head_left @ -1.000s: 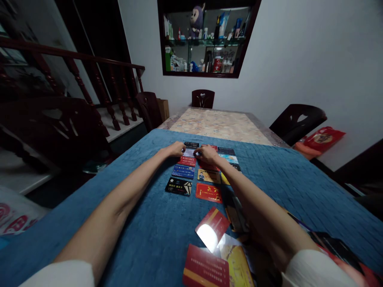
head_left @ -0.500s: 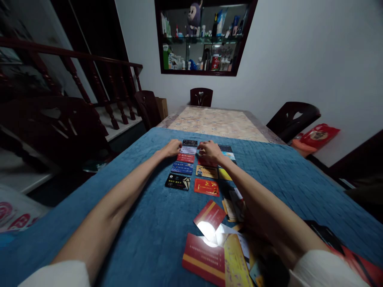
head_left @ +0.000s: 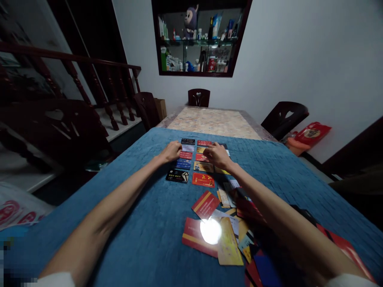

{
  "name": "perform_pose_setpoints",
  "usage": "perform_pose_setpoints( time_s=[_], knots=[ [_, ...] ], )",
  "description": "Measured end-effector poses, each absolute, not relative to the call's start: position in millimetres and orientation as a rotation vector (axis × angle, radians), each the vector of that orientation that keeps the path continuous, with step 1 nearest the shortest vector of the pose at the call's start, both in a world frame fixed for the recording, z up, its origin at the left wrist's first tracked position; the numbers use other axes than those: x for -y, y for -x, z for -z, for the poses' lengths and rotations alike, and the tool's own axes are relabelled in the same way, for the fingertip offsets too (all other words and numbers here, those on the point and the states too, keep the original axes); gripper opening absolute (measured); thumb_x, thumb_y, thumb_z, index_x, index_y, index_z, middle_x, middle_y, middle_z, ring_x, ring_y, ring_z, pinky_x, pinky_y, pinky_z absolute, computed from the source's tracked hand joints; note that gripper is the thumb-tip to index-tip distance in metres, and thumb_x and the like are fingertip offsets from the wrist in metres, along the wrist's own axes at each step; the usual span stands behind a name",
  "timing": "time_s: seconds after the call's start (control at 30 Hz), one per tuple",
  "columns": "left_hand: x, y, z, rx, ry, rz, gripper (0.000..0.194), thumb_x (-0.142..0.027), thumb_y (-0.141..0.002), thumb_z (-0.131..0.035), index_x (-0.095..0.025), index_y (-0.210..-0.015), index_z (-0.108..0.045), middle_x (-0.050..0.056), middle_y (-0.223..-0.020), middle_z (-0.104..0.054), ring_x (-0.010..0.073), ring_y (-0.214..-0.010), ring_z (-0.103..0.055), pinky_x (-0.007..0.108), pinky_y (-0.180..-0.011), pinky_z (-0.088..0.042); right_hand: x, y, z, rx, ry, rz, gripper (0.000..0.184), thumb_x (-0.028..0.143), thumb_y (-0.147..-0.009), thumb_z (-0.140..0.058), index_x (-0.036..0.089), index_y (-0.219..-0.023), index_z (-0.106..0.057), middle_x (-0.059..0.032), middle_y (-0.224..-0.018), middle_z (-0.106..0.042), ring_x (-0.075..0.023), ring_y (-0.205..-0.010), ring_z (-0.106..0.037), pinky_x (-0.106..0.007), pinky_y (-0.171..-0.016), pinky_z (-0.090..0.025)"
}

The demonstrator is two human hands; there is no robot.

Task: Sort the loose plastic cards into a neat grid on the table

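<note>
My left hand point(head_left: 172, 151) is at the left column of cards, fingers closed at the left ends of a pale card point(head_left: 188, 148) and a red card point(head_left: 186, 155). My right hand point(head_left: 218, 155) is over the middle column. Its bent fingers touch down around a gold card point(head_left: 200, 150) and a red-and-gold card point(head_left: 201, 158), and whatever lies under the fingertips is hidden. Closer to me in these columns are a blue card point(head_left: 183, 164), a black VIP card point(head_left: 176, 175), an orange card with a figure point(head_left: 203, 166) and a red card with gold print point(head_left: 203, 179). My right wrist partly covers a third column.
A loose heap of cards, among them a yellow card point(head_left: 229, 243) and a glare-lit maroon card point(head_left: 194, 237), spreads along my right forearm. Blue cloth point(head_left: 143, 239) covers the near table. Chairs point(head_left: 199, 97) stand around it, and a red bag point(head_left: 314, 133) is at right.
My right hand has moved off the pale card's right end, to the right and slightly toward me. A red card at the far end of the middle column has come into view. The left hand stays nearly put.
</note>
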State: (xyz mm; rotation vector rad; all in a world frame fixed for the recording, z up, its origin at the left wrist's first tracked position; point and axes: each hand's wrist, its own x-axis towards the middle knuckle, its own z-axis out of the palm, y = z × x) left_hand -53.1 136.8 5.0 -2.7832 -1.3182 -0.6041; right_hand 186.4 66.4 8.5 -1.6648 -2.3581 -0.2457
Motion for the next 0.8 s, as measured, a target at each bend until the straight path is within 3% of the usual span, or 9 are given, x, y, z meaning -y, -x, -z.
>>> perform_pose_setpoints(
  time_s=[0.43, 0.8],
  knots=[
    [-51, 40, -7, 1.097, 2.911, 0.752, 0.018, -0.010, -0.085, -0.050, -0.013, -0.077, -0.067, 0.008, -0.085, -0.064, 0.0176, -0.078, -0.060, 0.027, -0.075, -0.049, 8, -204, 1, 2.324, 1.470, 0.252, 0.017, 0.021, -0.092, -0.056, 0.021, -0.088, -0.072, -0.0067, -0.090, -0.072, -0.0229, -0.094, -0.051, -0.033, -0.075, -0.032],
    [24, 18, 5, 0.997, 3.054, 0.651, 0.017, -0.007, -0.087, -0.047, -0.013, -0.084, -0.064, 0.008, -0.090, -0.061, 0.0170, -0.081, -0.058, 0.028, -0.076, -0.049, 71, -203, 23, 2.296, 1.195, 0.184, 0.013, 0.018, -0.091, -0.057, 0.022, -0.089, -0.069, -0.0053, -0.087, -0.069, -0.0224, -0.092, -0.049, -0.035, -0.077, -0.034]
  ],
)
